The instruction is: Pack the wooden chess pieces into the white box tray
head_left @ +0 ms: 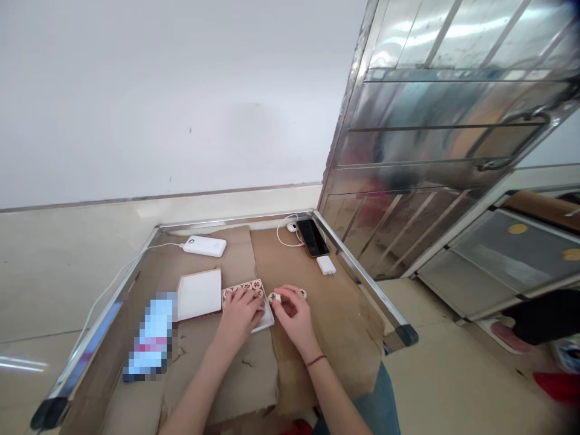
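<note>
A small white box (267, 321) holding several round chess pieces (252, 286) with red characters lies on the cardboard-covered table (317, 302). My left hand (242, 314) rests over the box, fingers curled down on the pieces. My right hand (294, 311) is beside the box on the right, fingers pinched on a round piece (273, 297). Another piece (302, 293) lies just behind that hand. The white box lid (199, 294) lies to the left of the box.
A white power bank (205, 246) with a cable sits at the back left. A black phone (312, 237) and white charger plug (325, 265) lie at the back right. The table has a metal rim (362, 278). A steel door (444, 133) stands to the right.
</note>
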Demonstrator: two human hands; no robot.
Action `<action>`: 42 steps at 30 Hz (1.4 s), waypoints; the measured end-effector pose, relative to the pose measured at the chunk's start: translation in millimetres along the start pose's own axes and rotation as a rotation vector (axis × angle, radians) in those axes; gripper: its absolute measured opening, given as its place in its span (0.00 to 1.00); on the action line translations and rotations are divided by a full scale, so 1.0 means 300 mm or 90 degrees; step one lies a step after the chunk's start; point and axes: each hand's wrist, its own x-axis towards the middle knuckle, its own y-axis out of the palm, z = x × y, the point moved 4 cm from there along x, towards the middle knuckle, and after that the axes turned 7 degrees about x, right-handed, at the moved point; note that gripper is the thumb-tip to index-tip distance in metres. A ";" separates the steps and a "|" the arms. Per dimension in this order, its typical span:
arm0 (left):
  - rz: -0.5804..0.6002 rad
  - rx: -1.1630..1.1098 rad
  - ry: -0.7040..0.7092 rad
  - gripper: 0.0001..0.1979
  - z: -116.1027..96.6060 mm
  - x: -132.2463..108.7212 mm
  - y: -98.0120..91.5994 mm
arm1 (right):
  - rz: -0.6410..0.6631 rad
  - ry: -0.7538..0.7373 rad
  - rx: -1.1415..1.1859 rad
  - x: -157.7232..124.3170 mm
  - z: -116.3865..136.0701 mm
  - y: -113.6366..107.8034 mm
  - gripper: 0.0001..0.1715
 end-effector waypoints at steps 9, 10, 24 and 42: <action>-0.022 0.006 0.010 0.05 -0.002 0.004 -0.012 | 0.009 -0.031 -0.034 -0.006 0.009 -0.001 0.11; -0.022 0.005 0.012 0.05 -0.001 0.005 -0.012 | 0.011 -0.031 -0.036 -0.006 0.008 -0.001 0.11; -0.021 0.019 0.020 0.05 0.003 -0.003 0.013 | 0.028 -0.081 -0.066 -0.007 0.028 0.005 0.09; -0.155 -0.137 -0.052 0.08 0.100 -0.203 -0.050 | 0.184 -0.265 -0.331 -0.031 0.070 0.077 0.08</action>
